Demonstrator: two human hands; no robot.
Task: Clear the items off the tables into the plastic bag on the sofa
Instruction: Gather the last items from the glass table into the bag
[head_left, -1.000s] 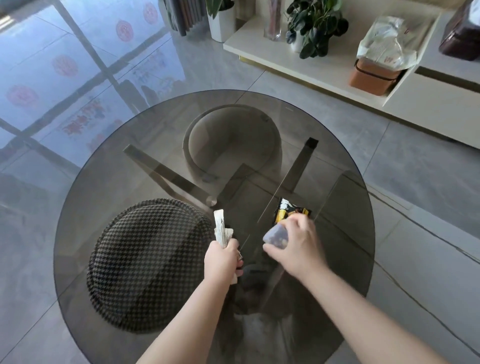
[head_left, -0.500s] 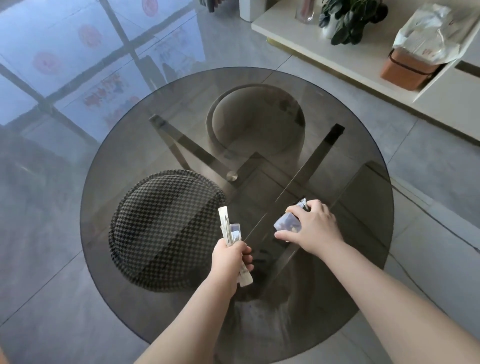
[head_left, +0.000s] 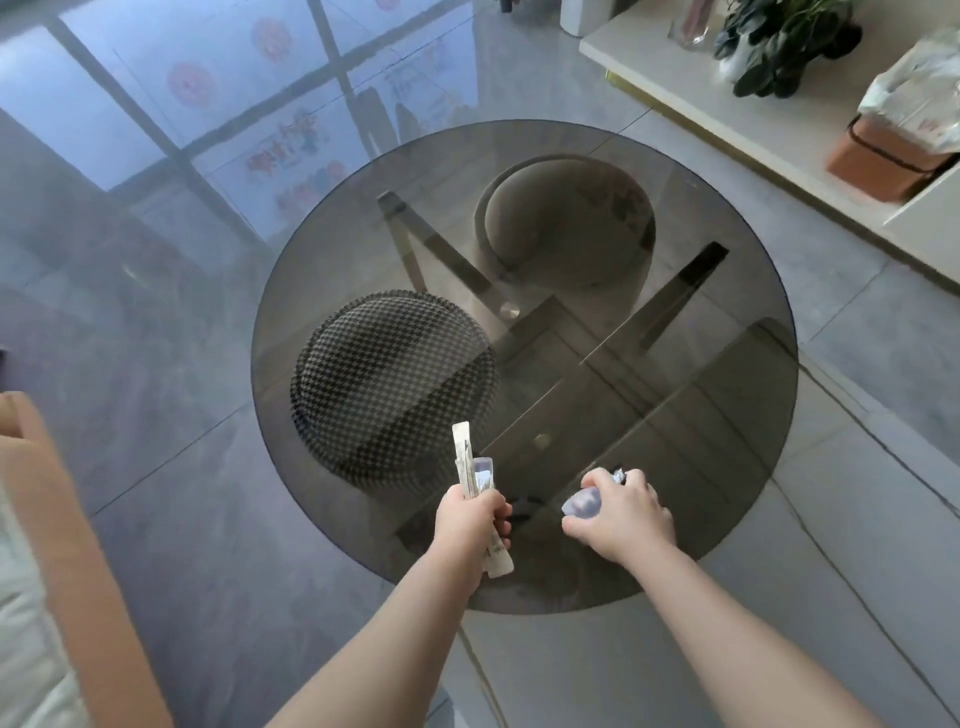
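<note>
While both hands hover over the glass table (head_left: 727, 415), lower centre of frame:
Left hand (head_left: 467, 519): grips upright sachets (head_left: 470, 467).
Right hand (head_left: 621, 514): clutches small packets (head_left: 584, 503).
Hat (head_left: 395, 384): left, on the glass.

Round glass table (head_left: 675, 415) (smoky) bears houndstooth hat (head_left: 392, 384).

Single head view, looking steeply down over round glass table (head_left: 727, 415), floor around, hands near

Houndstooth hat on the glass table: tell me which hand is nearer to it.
Left. The left hand, gripping paper-wrapped sticks, sits just off the houndstooth hat at its near-right edge. The right hand, holding small packets, is farther right, well apart from it.
</note>
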